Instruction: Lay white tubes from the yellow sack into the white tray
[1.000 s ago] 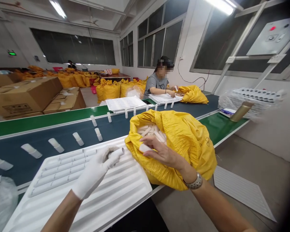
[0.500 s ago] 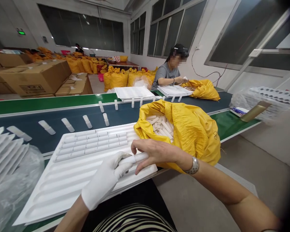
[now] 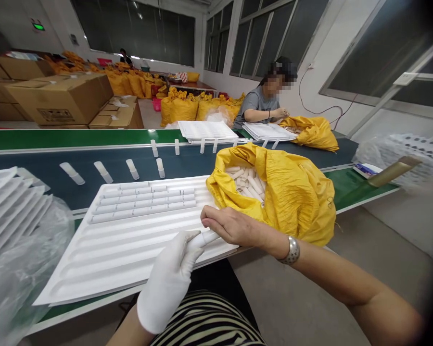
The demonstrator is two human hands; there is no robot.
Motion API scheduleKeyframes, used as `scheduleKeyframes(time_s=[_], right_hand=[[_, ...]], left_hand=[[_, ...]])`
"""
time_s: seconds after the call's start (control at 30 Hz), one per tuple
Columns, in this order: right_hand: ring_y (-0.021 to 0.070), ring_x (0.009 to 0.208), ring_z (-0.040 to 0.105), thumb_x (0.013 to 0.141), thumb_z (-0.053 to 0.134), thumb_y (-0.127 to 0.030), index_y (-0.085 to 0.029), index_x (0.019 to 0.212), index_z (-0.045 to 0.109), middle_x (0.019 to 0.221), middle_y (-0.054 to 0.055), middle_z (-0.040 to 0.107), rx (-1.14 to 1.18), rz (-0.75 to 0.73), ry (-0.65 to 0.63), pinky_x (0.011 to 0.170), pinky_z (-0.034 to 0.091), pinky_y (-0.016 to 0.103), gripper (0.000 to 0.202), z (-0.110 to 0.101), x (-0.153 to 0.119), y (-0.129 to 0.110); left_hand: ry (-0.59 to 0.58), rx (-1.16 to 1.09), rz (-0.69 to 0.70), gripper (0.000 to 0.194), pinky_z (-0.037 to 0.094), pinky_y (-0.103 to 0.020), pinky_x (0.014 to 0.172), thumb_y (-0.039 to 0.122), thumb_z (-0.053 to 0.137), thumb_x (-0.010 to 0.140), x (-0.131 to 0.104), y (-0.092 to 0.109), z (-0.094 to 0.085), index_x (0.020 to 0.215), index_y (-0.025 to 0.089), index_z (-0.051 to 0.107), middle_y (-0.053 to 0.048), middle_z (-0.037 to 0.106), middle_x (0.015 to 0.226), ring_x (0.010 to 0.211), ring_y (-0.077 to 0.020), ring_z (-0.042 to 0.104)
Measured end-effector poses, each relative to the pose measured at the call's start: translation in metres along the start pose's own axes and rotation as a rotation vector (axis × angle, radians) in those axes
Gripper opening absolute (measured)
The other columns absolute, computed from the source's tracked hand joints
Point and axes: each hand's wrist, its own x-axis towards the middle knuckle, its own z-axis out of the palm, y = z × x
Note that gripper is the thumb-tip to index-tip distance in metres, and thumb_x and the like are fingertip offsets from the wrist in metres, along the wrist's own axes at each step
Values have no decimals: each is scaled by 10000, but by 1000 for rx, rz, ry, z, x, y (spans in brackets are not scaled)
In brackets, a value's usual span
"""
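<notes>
White plastic is what you have in hand: one white tube, held over the near right part of the ribbed tray. Your gloved left hand has thumb and fingers closed round its left end; your bare right hand curls over the other end, the fingertips partly hidden. The step in hand reads as two-handed handling of this single piece. In my judgement, the next move calls for both grips held in line along the tube, so that it does not slip or skew.

Containers, as noted: the tray bears short rows of printed tubes in its far grooves. Just beyond its right end, your yellow sack gapes open, with loose white pieces heaped inside. To your left, stacked trays rest beside clear plastic wrapping. Across the dark belt, a co-worker sits by another yellow sack, whose contents are too small to identify
</notes>
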Motion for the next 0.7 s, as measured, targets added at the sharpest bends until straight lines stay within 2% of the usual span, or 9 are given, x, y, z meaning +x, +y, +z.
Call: scheduleKeyframes(time_s=[0.07, 0.13, 0.2, 0.37, 0.47, 0.53, 0.6, 0.67, 0.7], right_hand=[[168, 691, 527, 1083, 326, -367, -223, 954, 476, 758, -12, 520, 86, 46, -17, 696, 395, 284, 244, 4, 2, -1], [160, 701, 521, 1078, 348, -357, -224, 918, 475, 765, -16, 533, 168, 87, -30, 704, 390, 280, 243, 10, 4, -3], [151, 680, 499, 1074, 361, -341, -222, 884, 471, 736, -27, 514, 211, 128, -51, 691, 376, 276, 250, 16, 7, -5], [153, 661, 468, 1069, 381, -338, -223, 860, 471, 672, -43, 450, 190, 220, -127, 664, 332, 276, 254, 29, 12, -5], [159, 683, 487, 1077, 353, -346, -219, 848, 478, 684, -33, 467, 178, 251, -122, 669, 330, 281, 289, 31, 15, -3], [167, 719, 515, 1087, 323, -375, -214, 856, 494, 719, -19, 503, 176, 264, -108, 679, 341, 288, 329, 25, 18, -2], [180, 762, 544, 1083, 344, -451, -214, 944, 535, 777, -6, 547, 177, 269, -131, 689, 358, 292, 334, 10, 21, 0], [188, 783, 570, 1044, 441, -549, -232, 1155, 546, 832, -6, 587, 213, 233, -160, 697, 387, 292, 351, -14, 21, 5], [191, 792, 582, 1018, 485, -586, -245, 1268, 513, 855, -7, 601, 236, 204, -130, 707, 405, 293, 423, -29, 19, 11]], left_hand=[[86, 66, 101, 196, 551, -280, 796, 362, 493, 1007, -6, -8, 6, 1128, 256, 604, -19, 723, 989, 854, -179, 691], [144, 126, 211, 191, 559, -278, 827, 299, 497, 1007, -10, -15, 11, 1168, 249, 585, -31, 729, 1010, 895, -183, 712], [159, 167, 260, 226, 562, -289, 875, 254, 485, 1008, -14, -20, 14, 1217, 242, 570, -53, 734, 1074, 963, -196, 724], [129, 182, 166, 220, 575, -303, 857, 262, 469, 1019, -19, -33, 21, 1216, 239, 563, -62, 746, 1120, 1023, -217, 731], [107, 205, 182, 229, 571, -313, 859, 269, 455, 1026, -15, -40, 21, 1236, 243, 542, -72, 746, 1132, 1013, -215, 733], [88, 258, 217, 237, 565, -342, 859, 273, 448, 1024, -6, -38, 17, 1236, 246, 549, -86, 744, 1108, 995, -231, 729], [36, 328, 239, 232, 553, -397, 852, 290, 453, 1009, 10, -29, 9, 1190, 246, 593, -97, 739, 1059, 970, -267, 714], [-43, 359, 240, 235, 535, -441, 867, 336, 470, 990, 33, -14, -5, 1112, 238, 644, -99, 724, 1026, 962, -292, 686], [-87, 345, 227, 244, 532, -438, 867, 371, 480, 981, 48, -5, -14, 1072, 234, 660, -93, 716, 1014, 951, -288, 675]])
